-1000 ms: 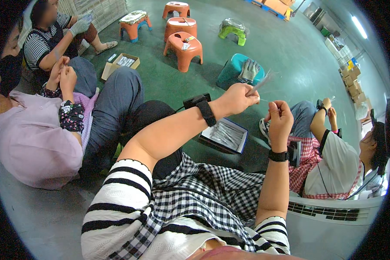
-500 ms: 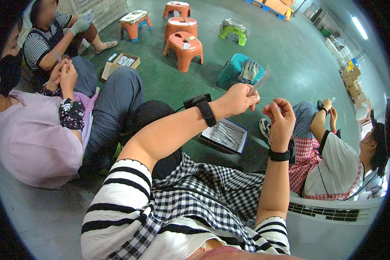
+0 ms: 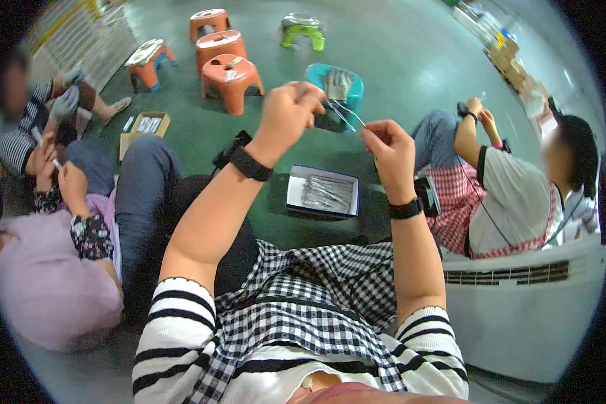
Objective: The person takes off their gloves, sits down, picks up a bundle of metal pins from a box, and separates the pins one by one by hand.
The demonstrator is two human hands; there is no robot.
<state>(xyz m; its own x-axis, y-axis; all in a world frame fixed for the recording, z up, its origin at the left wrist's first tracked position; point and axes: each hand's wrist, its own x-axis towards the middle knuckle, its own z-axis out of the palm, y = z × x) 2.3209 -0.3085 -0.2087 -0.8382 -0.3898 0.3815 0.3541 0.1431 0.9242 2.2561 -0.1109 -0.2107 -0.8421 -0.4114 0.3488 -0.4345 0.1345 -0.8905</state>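
Note:
My left hand [image 3: 291,116] is raised in front of me, its fingers closed on a few thin, whitish, translucent strands [image 3: 340,108] that stick out to the right. To the right of it, my right hand [image 3: 392,149] pinches the end of one slim strand between thumb and fingers. The exact kind of strand is too fine to make out. Below both hands, an open white box with a blue rim [image 3: 295,191] stands on the floor. Several slim, silvery-white pieces [image 3: 330,193] lie in it. Each of my wrists wears a black band.
A teal stool [image 3: 354,101] with grey gloves on it stands beyond my hands. Orange stools [image 3: 230,79] and a green stool [image 3: 303,35] are farther off. Co-workers sit close on my left [image 3: 54,269] and right [image 3: 515,195]. A small carton [image 3: 136,138] lies left; a white slatted unit [image 3: 512,316] stands right.
My left hand has moved left and up in view, and the gap between my hands has widened. My right hand has shifted slightly left. The view has turned, so the box and stools appear farther left.

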